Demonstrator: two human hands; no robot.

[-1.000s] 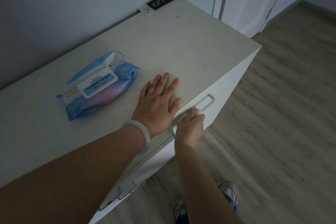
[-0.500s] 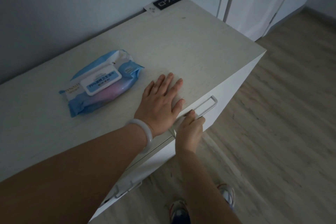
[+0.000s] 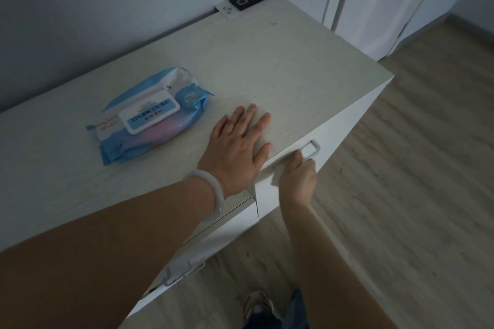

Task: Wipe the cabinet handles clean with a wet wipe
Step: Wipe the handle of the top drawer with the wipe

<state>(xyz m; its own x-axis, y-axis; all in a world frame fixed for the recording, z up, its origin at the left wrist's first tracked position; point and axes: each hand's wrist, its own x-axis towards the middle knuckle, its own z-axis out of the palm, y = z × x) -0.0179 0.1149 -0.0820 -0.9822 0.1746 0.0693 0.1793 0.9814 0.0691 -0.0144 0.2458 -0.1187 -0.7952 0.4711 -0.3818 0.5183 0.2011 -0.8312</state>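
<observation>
since the wet wipe now shows as a pale fold bunched under your right hand, where half a sec ago your fingers hid it, you've slid back along the upper handle twd its near end, w/ the far corner of the bar bare again. a sec ago the wipe was peeking out further up the bar, so you're stroking back & forth on the same handle, not moving on. right hand is curled shut around wipe and bar together; it's blurred, so exact finger placement i can't tell. left hand hasn't shifted: flat, fingers spread, palm down on the cabinet top, holding nothing, just bracing near the front edge. the lower handle sits well apart, down by your left forearm, untouched by either hand. so prob one handle nearly done, one to go. wipe pack lies closed on the top, just left of your left hand.
</observation>
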